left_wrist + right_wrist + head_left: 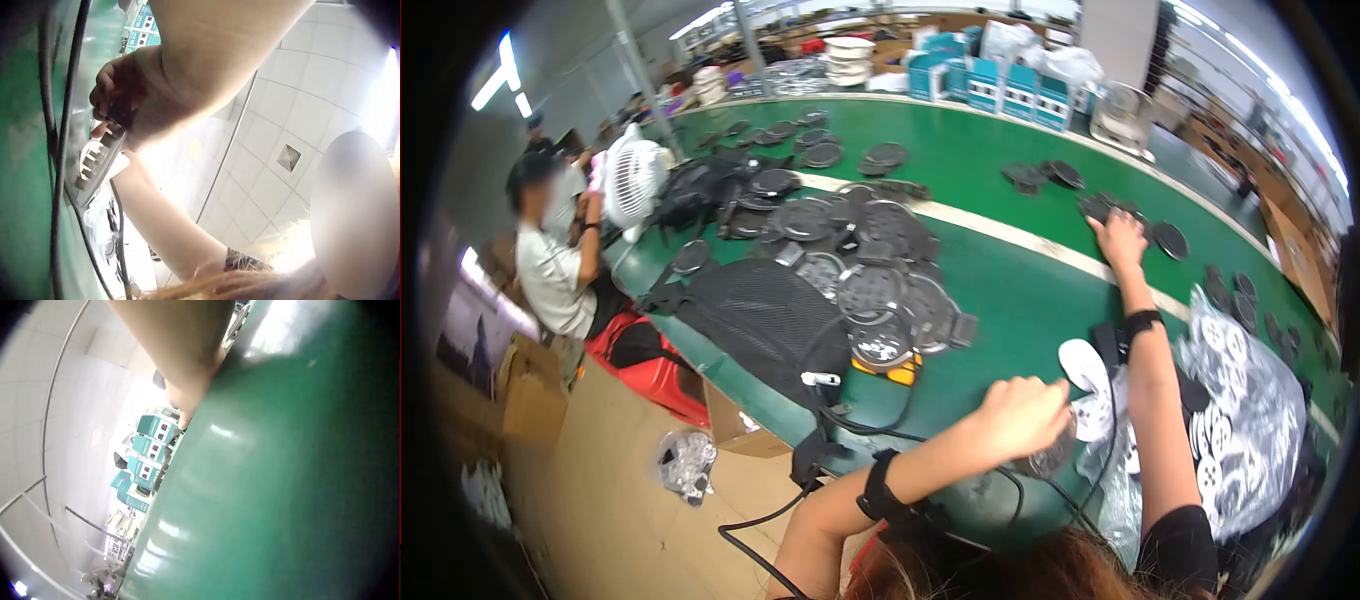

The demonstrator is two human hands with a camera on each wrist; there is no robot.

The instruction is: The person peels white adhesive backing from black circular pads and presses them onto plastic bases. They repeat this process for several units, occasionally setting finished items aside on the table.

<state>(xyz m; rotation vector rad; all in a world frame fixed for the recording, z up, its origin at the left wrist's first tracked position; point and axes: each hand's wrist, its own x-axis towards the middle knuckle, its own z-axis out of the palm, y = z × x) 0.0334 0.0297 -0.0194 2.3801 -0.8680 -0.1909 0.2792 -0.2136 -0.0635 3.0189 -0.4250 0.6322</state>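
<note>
In the head view my left hand point(1025, 418) curls round a dark round plastic part point(1052, 455), low over the near table edge. The left wrist view shows that part as a flat disc point(100, 164) with blocky ridges, gripped at one end by the left hand point(134, 94). Farther out, my right hand point(1122, 240) reaches over the pale strip, its spread fingers touching a small group of dark round parts point(1097, 207). The right wrist view catches this hand point(187, 400) from behind, fingertips mostly hidden. White oval pieces point(1084, 365) lie just beyond the left hand.
A heap of dark round parts point(805, 218) and a black mesh bag point(760, 310) cover the left table. Black cables point(870, 430) run across the near edge. At right sits a clear bag of white discs point(1250, 410). Another person point(555, 250) holds a white fan point(635, 180).
</note>
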